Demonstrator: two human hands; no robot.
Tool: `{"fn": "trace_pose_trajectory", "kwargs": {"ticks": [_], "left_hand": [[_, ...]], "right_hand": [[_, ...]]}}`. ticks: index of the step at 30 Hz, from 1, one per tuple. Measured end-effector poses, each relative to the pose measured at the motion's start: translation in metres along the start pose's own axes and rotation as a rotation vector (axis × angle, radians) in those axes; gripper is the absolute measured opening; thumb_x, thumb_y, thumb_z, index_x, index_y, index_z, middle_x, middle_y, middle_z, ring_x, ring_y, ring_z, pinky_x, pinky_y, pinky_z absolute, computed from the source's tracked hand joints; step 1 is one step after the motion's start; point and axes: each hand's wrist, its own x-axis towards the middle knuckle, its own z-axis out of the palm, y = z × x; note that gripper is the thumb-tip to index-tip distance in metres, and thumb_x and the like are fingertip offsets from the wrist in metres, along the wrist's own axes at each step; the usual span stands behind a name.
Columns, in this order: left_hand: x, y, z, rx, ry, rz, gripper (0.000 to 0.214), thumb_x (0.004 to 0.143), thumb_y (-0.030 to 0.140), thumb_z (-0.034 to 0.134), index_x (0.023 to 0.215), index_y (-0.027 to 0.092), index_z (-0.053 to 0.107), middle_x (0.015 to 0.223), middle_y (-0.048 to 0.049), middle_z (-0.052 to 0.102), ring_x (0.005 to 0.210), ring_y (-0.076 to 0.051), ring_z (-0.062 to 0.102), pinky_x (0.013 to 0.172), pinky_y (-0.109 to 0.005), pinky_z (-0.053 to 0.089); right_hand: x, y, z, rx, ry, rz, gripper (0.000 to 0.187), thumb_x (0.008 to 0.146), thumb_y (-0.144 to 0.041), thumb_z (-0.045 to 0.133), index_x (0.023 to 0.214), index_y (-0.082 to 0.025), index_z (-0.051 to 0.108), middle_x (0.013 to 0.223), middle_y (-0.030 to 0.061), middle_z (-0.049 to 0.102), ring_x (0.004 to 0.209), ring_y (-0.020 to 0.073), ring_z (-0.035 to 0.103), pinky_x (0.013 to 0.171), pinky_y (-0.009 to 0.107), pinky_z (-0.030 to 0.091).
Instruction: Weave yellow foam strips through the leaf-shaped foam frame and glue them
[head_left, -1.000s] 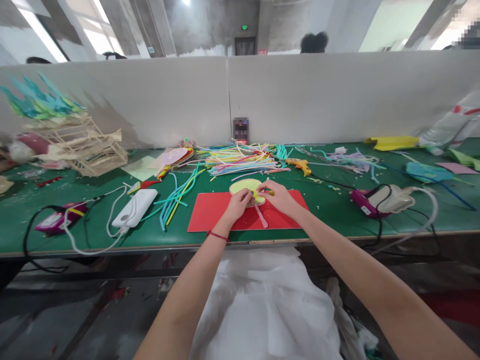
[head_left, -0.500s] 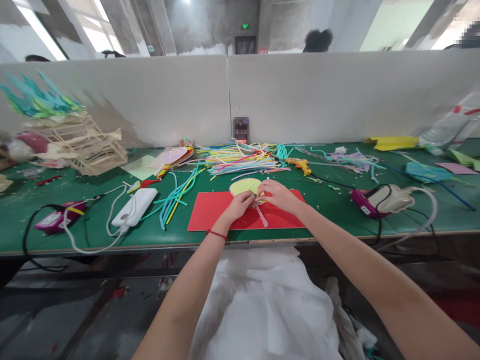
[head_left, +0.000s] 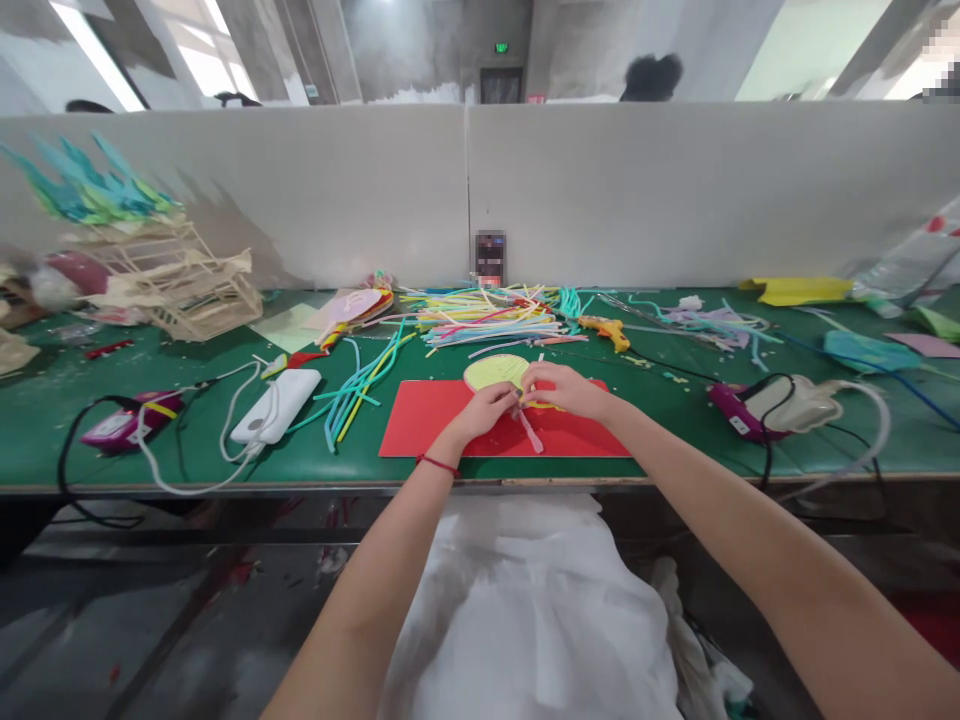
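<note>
A round yellow fan-shaped piece [head_left: 495,371] with a paler rim and a pink handle [head_left: 532,432] lies over a red sheet [head_left: 420,420]. My left hand [head_left: 486,408], red cord at the wrist, is closed on the piece where disc and handle meet. Close beside it, my right hand [head_left: 562,389] has its fingers pinched together at the same joint. A pale tip sticks up just above those fingers. What exactly sits between the right fingertips is too small to make out.
Behind the sheet lies a pile of coloured craft strips [head_left: 487,318], with an orange-yellow glue gun [head_left: 607,332] to its right. A white power bank [head_left: 276,405] and cables lie left. A phone [head_left: 490,258] leans on the partition [head_left: 337,200]. The table's front edge runs near my forearms.
The whole view has shifted slightly, so things sit a little farther right. Both hands stay together at the joint of the yellow piece, with only small finger movement.
</note>
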Motion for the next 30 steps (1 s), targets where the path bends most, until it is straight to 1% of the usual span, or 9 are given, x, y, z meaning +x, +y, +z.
{"fn": "trace_pose_trajectory", "kwargs": {"ticks": [5,13,16,20,23,26,30], "left_hand": [[0.001,0.0,0.0,-0.058,0.005,-0.026,0.029,0.081,0.036,0.04,0.061,0.016,0.046,0.059,0.0019,0.047,0.06,-0.01,0.045,0.065,-0.024,0.038],[0.0,-0.002,-0.001,-0.084,-0.014,-0.011,0.031,0.082,0.037,0.041,0.06,0.016,0.047,0.06,0.0022,0.047,0.06,-0.009,0.044,0.065,-0.023,0.037],[0.001,-0.003,0.0,-0.091,-0.002,-0.006,0.03,0.082,0.035,0.041,0.06,0.016,0.046,0.06,0.0022,0.047,0.06,-0.009,0.044,0.065,-0.024,0.037],[0.001,-0.003,0.0,-0.095,0.016,-0.007,0.03,0.082,0.036,0.041,0.061,0.016,0.046,0.06,0.0018,0.048,0.06,-0.009,0.044,0.065,-0.024,0.037],[0.001,-0.003,0.001,-0.085,0.017,-0.005,0.031,0.082,0.037,0.041,0.061,0.016,0.047,0.059,0.0019,0.048,0.059,-0.009,0.044,0.065,-0.024,0.037],[0.001,-0.003,0.001,-0.081,0.01,-0.01,0.031,0.082,0.038,0.041,0.061,0.015,0.047,0.059,0.0023,0.047,0.059,-0.009,0.043,0.065,-0.024,0.036],[0.001,-0.004,0.001,-0.081,0.007,-0.023,0.032,0.082,0.039,0.041,0.063,0.015,0.047,0.059,0.0025,0.047,0.059,-0.009,0.043,0.065,-0.024,0.036]], "right_hand": [[0.001,0.002,-0.004,-0.044,-0.037,-0.073,0.02,0.082,-0.037,0.05,0.078,-0.02,0.059,0.086,0.0052,0.059,0.086,0.0165,0.053,0.082,0.032,0.04],[-0.004,0.001,-0.004,-0.109,-0.022,-0.08,0.02,0.082,-0.037,0.05,0.081,-0.02,0.061,0.088,0.0057,0.061,0.088,0.0176,0.053,0.081,0.033,0.041],[-0.006,0.002,-0.001,-0.121,0.022,-0.07,0.019,0.083,-0.035,0.049,0.08,-0.02,0.061,0.086,0.0053,0.061,0.087,0.0175,0.053,0.08,0.033,0.041],[-0.009,0.002,0.007,-0.104,0.15,-0.059,0.016,0.082,-0.031,0.051,0.077,-0.02,0.06,0.082,0.0044,0.061,0.084,0.0166,0.054,0.078,0.032,0.043],[-0.013,0.001,0.012,-0.11,0.223,-0.069,0.017,0.082,-0.03,0.051,0.073,-0.02,0.061,0.08,0.0045,0.061,0.083,0.0166,0.055,0.077,0.032,0.044],[-0.014,-0.001,0.013,-0.156,0.248,-0.114,0.019,0.083,-0.029,0.05,0.072,-0.02,0.063,0.079,0.0048,0.063,0.082,0.0163,0.056,0.077,0.032,0.045],[-0.014,-0.002,0.012,-0.223,0.237,-0.159,0.021,0.084,-0.027,0.049,0.073,-0.02,0.064,0.08,0.0052,0.064,0.081,0.0158,0.056,0.076,0.031,0.045]]}}
